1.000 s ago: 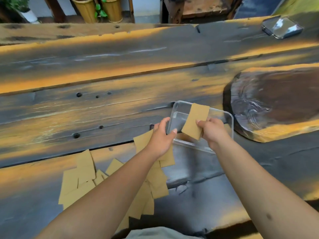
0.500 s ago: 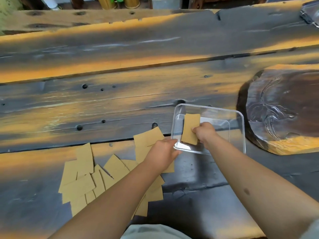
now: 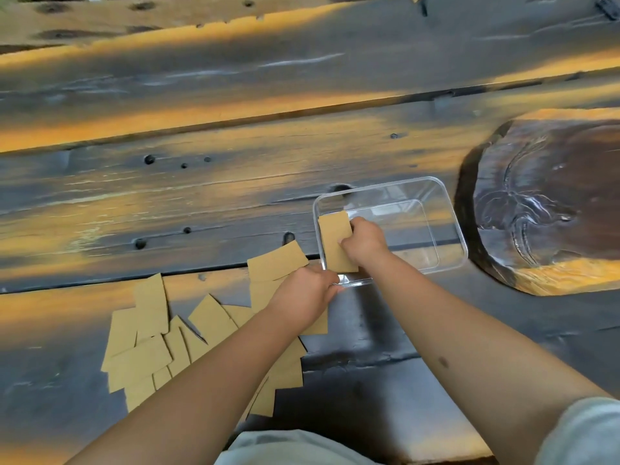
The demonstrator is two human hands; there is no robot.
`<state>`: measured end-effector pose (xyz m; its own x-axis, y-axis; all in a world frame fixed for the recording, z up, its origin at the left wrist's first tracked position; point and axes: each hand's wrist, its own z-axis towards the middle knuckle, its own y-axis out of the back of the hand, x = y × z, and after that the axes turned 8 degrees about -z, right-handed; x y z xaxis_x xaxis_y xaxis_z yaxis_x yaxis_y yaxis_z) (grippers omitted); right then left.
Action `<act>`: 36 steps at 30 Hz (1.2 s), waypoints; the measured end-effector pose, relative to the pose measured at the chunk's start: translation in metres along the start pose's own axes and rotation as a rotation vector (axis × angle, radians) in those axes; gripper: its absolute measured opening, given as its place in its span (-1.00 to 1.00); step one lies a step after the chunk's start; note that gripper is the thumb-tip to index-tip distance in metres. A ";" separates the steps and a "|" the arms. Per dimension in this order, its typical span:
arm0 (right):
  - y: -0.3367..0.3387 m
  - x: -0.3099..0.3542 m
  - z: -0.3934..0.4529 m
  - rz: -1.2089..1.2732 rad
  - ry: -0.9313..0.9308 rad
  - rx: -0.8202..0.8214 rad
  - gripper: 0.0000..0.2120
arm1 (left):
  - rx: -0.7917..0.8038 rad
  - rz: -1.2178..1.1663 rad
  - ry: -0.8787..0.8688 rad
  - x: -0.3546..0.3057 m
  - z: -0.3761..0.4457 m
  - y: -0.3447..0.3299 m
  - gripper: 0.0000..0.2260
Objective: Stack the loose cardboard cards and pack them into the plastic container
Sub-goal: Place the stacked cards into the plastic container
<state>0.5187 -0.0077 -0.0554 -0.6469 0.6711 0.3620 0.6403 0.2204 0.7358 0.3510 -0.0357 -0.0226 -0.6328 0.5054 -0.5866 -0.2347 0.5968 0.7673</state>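
Observation:
A clear plastic container [image 3: 446, 209] lies on the dark wooden table right of centre. My right hand [image 3: 364, 243] holds a brown cardboard card [image 3: 335, 241] down inside the container, against its left wall. My left hand [image 3: 303, 292] grips the container's near left corner. Several loose cardboard cards [image 3: 151, 330] lie scattered on the table to the left, some hidden under my left forearm; one card [image 3: 276, 261] lies just left of the container.
A dark carved wooden slab [image 3: 550, 203] with a raised rim lies right of the container. The plank table [image 3: 235, 182] has cracks and small holes. A dark object [image 3: 609, 8] shows at the far right corner.
My right hand lowered the card from above the container's rim down into its left side. My left hand slid from the rim to the near left corner. The view tilted downward.

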 end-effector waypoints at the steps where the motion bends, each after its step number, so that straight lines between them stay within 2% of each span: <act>1: 0.001 -0.002 -0.001 0.027 0.016 0.011 -0.72 | 0.003 -0.006 0.000 0.000 0.000 0.001 -0.75; 4: 0.011 -0.010 -0.003 0.135 0.073 0.086 -0.61 | -0.004 -0.044 -0.012 0.002 -0.003 0.004 -0.78; 6: 0.020 -0.015 -0.006 0.082 0.133 0.138 -0.39 | -0.002 -0.056 -0.018 0.004 -0.005 0.004 -0.80; 9: 0.026 -0.018 -0.011 -0.263 0.222 0.231 0.14 | -0.002 -0.066 -0.019 0.004 -0.005 0.004 -0.80; 10: 0.025 -0.018 -0.013 -0.406 0.248 0.245 0.23 | 0.004 -0.056 -0.018 0.003 -0.004 0.003 -0.78; 12: 0.019 -0.015 -0.017 -0.617 0.287 0.234 0.30 | 0.016 0.007 -0.016 0.003 -0.004 0.001 -0.75; 15: 0.008 -0.012 -0.018 -0.716 0.319 0.153 0.24 | 0.014 0.081 -0.024 0.001 -0.004 0.001 -0.75; 19: 0.002 -0.009 -0.014 -0.721 0.345 0.084 0.17 | 0.044 0.101 -0.039 0.000 -0.003 0.002 -0.77; 25: 0.004 -0.004 -0.013 -0.745 0.354 0.081 0.15 | 0.066 0.069 -0.046 0.002 -0.001 0.008 -0.80; 27: 0.009 -0.004 -0.014 -0.738 0.343 0.113 0.16 | 0.067 0.066 -0.053 0.002 -0.003 0.010 -0.74; 30: 0.023 -0.004 -0.022 -0.647 0.328 0.131 0.06 | 0.051 0.160 -0.061 0.005 -0.013 0.015 -0.49; 33: 0.040 -0.008 -0.041 -0.384 0.286 -0.007 -0.10 | -0.024 0.107 0.014 0.016 -0.030 0.020 -0.31; 36: 0.046 -0.014 -0.082 -0.251 0.413 -0.311 -0.31 | -0.069 0.030 0.117 0.041 -0.054 0.021 -0.32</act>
<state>0.5226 -0.0650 0.0204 -0.9115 0.2793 0.3020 0.3348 0.0771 0.9391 0.2802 -0.0364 -0.0160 -0.7209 0.4444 -0.5318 -0.2618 0.5359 0.8027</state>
